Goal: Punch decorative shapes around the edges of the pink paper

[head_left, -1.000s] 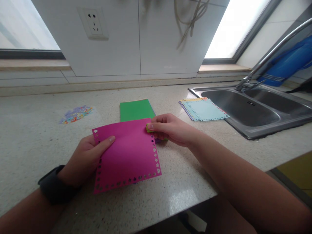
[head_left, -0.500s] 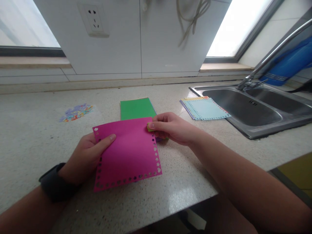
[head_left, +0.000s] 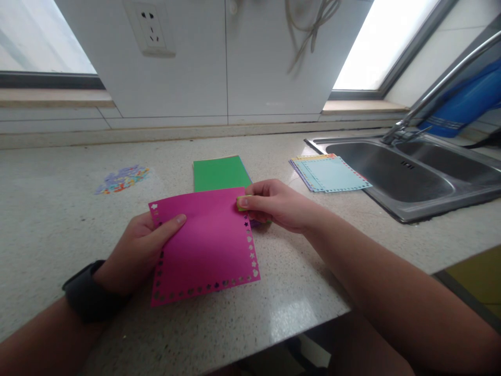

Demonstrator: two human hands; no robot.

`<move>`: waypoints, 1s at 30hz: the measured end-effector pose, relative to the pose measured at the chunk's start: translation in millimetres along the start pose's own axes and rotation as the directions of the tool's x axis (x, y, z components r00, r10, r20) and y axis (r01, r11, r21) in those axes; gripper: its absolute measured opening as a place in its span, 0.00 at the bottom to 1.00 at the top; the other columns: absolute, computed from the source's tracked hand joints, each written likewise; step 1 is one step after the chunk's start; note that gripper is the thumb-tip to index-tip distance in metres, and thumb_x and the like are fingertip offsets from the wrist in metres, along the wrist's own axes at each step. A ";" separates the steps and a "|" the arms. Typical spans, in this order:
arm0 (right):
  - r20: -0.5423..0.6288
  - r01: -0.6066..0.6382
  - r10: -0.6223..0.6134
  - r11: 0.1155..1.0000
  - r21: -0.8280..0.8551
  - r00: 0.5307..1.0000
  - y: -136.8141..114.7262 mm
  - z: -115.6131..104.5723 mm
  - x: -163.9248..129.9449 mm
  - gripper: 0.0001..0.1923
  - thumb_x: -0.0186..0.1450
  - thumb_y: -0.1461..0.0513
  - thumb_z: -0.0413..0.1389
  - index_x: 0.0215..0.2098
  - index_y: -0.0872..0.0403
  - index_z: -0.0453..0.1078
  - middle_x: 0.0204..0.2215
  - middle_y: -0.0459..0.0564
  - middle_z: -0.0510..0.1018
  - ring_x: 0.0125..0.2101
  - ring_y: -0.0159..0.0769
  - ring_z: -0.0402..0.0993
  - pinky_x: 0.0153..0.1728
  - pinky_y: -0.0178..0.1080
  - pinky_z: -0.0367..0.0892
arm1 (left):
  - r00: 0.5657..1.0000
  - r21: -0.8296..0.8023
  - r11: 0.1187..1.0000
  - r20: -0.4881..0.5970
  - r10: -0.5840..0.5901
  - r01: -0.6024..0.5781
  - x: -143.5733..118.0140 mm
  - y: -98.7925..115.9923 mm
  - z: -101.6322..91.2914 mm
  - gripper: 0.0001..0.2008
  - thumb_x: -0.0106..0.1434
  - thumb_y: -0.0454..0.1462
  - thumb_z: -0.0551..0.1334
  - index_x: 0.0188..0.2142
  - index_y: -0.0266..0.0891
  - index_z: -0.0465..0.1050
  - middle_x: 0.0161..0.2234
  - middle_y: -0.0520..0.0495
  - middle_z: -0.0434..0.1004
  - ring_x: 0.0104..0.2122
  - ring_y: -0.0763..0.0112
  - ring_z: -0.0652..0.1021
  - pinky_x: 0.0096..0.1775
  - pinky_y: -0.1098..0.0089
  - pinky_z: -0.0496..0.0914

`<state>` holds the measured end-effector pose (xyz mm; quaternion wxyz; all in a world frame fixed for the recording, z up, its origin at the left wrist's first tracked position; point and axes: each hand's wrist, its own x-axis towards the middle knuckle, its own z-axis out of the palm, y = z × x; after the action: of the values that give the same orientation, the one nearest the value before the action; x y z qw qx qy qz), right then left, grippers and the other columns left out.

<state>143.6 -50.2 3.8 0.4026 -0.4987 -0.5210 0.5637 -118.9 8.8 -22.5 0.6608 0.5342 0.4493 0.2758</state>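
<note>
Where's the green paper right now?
In the head view, the green paper lies near the middle of the counter, partly hidden behind the pink paper and left of the pale blue paper by the sink.

"What's at the right end of my worktop (head_left: 47, 224)?"
"A steel sink (head_left: 426, 207) with two basins; a tap (head_left: 398, 130) stands at its rear rim; I see something blue (head_left: 464, 104) behind it."
"And past the back edge?"
"My pale wall (head_left: 266, 78) carries a socket (head_left: 152, 28) and, further right, a looped cable (head_left: 313, 32); one bright window (head_left: 39, 39) is by the back left corner; another window (head_left: 385, 44) is near the sink."
</note>
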 end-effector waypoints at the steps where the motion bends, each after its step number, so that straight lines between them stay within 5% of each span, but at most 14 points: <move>1: -0.001 0.000 0.000 1.000 0.000 1.000 -0.2 0.3 0.0 0.15 0.64 0.54 0.62 0.28 0.56 0.70 0.20 0.43 0.66 0.20 0.26 0.57 0.19 0.34 0.49 | 1.000 0.002 1.000 0.004 -0.001 0.001 0.1 -0.2 -0.3 0.21 0.56 0.49 0.71 0.45 0.39 0.79 0.28 0.46 0.84 0.22 0.67 0.79 0.23 0.73 0.74; 23: -0.078 0.042 -0.037 0.998 0.056 0.996 -2.2 6.4 -0.8 0.16 0.57 0.58 0.67 0.24 0.55 0.65 0.14 0.41 0.67 0.16 0.25 0.59 0.15 0.31 0.52 | 0.997 0.003 1.000 0.071 0.014 -0.014 0.2 -1.4 -1.8 0.20 0.57 0.48 0.71 0.45 0.41 0.81 0.28 0.47 0.84 0.23 0.67 0.80 0.24 0.73 0.76; 30: -0.006 0.046 -0.046 0.995 0.084 0.999 -4.4 -2.2 -3.5 0.14 0.61 0.56 0.66 0.29 0.58 0.70 0.20 0.44 0.72 0.18 0.25 0.63 0.17 0.31 0.56 | 0.998 -0.002 1.000 0.065 -0.012 0.013 -1.5 2.1 -0.1 0.22 0.56 0.49 0.71 0.46 0.40 0.79 0.30 0.45 0.85 0.23 0.65 0.80 0.23 0.72 0.75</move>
<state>146.1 -52.6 8.8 0.4372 -0.4701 -0.5075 0.5747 -119.4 8.2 -20.1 0.6775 0.5392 0.4306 0.2548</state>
